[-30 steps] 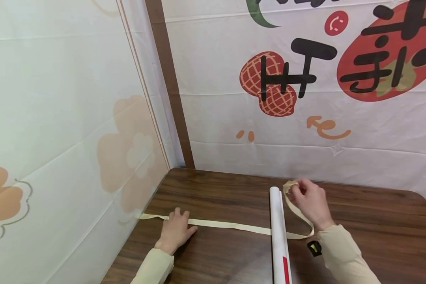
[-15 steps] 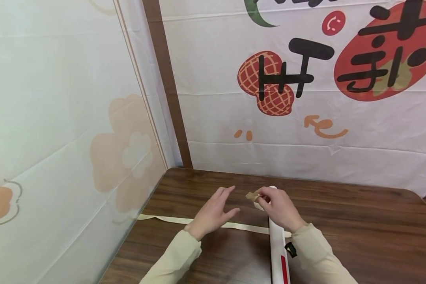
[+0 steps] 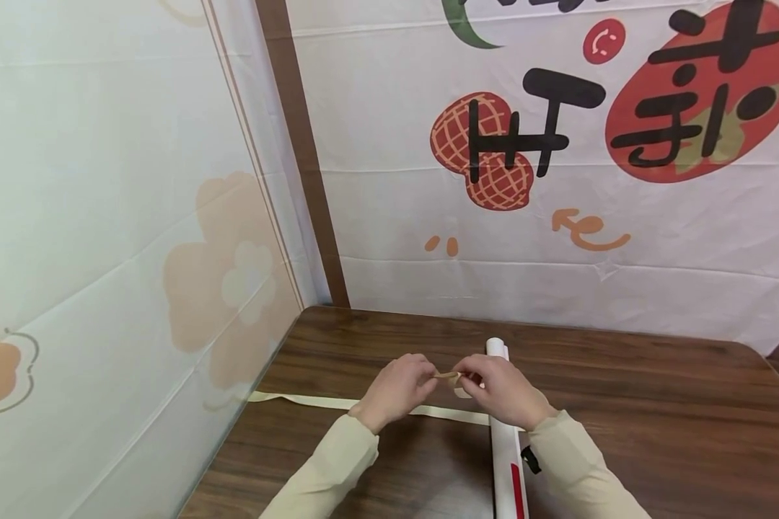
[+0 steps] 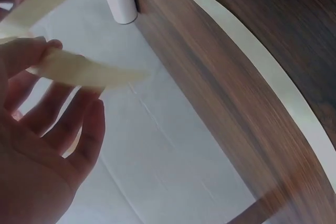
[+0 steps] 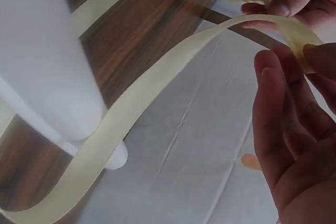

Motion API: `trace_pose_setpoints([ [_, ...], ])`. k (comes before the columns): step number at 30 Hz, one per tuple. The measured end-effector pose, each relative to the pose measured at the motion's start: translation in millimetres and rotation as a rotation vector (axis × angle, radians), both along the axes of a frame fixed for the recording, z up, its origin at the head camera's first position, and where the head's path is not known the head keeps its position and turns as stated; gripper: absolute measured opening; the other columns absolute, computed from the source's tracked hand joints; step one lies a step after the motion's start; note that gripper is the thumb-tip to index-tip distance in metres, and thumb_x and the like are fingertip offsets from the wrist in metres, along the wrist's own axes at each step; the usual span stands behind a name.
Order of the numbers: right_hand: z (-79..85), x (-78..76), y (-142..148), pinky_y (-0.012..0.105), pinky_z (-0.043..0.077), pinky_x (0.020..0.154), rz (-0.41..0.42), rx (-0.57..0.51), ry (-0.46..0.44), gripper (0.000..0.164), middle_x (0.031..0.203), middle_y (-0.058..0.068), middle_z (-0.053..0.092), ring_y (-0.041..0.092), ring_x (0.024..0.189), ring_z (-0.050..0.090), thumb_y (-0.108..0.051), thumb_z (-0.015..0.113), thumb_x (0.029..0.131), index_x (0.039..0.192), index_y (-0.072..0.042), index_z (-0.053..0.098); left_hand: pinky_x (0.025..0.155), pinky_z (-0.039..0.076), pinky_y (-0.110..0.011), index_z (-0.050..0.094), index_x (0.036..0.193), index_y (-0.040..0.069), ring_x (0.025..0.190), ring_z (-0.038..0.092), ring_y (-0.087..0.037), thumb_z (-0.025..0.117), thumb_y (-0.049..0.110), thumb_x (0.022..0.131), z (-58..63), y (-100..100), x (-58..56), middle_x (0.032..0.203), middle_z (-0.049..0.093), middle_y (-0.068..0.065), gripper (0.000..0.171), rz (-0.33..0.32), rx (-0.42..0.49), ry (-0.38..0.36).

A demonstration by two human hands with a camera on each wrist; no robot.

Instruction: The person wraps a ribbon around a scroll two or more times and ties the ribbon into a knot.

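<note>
A long pale yellow ribbon runs across the brown table and under a white roll, which looks like rolled paper. Its other part loops back over the roll, as the right wrist view shows with the ribbon in front of the roll. My left hand pinches the ribbon between thumb and fingers, with a short free tail sticking out past them. Close by on the right, my right hand pinches the same ribbon above the roll's far part. Both hands are raised off the table.
The wooden table meets a printed cloth wall at the back and a flowered cloth wall on the left. A small black object is beside my right cuff.
My left hand has left the flat ribbon on the table, moved right and taken hold of the raised ribbon. My right hand has carried the ribbon leftward over the roll.
</note>
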State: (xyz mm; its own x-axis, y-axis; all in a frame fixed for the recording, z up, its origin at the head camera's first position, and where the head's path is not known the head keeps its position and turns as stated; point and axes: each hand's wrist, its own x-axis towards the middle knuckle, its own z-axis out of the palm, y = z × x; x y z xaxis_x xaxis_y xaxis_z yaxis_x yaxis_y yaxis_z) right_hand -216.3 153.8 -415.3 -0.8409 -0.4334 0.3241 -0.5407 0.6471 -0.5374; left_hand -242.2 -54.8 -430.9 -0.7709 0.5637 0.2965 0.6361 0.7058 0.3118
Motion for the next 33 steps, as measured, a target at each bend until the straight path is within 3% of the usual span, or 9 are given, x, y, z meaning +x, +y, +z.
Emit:
trace_pose_setpoints([
  [7,-3.3,0.4,5,0.020,0.048,0.065,-0.025,0.022,-0.027,0.012,0.087,-0.011,0.067,-0.002,0.073,0.059,-0.015,0.062,0.092,0.101,-0.017,0.069,0.076,0.050,-0.030,0.075,0.094,0.014,0.086,0.062,-0.014,0.066,0.020,0.091,0.8,-9,-2.9,0.092,0.068,0.004,0.012,0.045,0.018,0.052],
  [16,-11.3,0.7,39,0.023,0.047,0.064,-0.207,0.018,0.038,0.009,0.086,-0.007,0.068,0.001,0.071,0.057,-0.013,0.065,0.090,0.097,-0.015,0.071,0.068,0.040,-0.032,0.079,0.090,0.013,0.079,0.047,-0.017,0.076,0.015,0.081,-8.3,-38,-12.8,0.085,0.052,0.002,0.010,0.241,0.066,0.224],
  [26,-28.1,7.9,89,0.031,0.046,0.063,-0.405,0.094,-0.051,0.011,0.081,0.000,0.066,0.011,0.071,0.057,-0.014,0.064,0.089,0.096,-0.007,0.069,0.059,0.041,-0.027,0.077,0.096,0.008,0.067,0.050,-0.015,0.075,0.008,0.080,-12.4,-71,-20.0,0.078,0.057,-0.001,0.016,0.371,0.045,0.232],
  [33,-41.2,16.2,107,0.033,0.047,0.066,-0.399,0.151,-0.180,0.011,0.080,-0.002,0.065,0.012,0.074,0.058,-0.021,0.067,0.087,0.092,-0.011,0.068,0.060,0.041,-0.034,0.062,0.085,0.009,0.064,0.047,-0.017,0.069,0.003,0.079,-13.4,-91,-24.8,0.070,0.053,0.001,0.010,0.438,0.072,0.223],
])
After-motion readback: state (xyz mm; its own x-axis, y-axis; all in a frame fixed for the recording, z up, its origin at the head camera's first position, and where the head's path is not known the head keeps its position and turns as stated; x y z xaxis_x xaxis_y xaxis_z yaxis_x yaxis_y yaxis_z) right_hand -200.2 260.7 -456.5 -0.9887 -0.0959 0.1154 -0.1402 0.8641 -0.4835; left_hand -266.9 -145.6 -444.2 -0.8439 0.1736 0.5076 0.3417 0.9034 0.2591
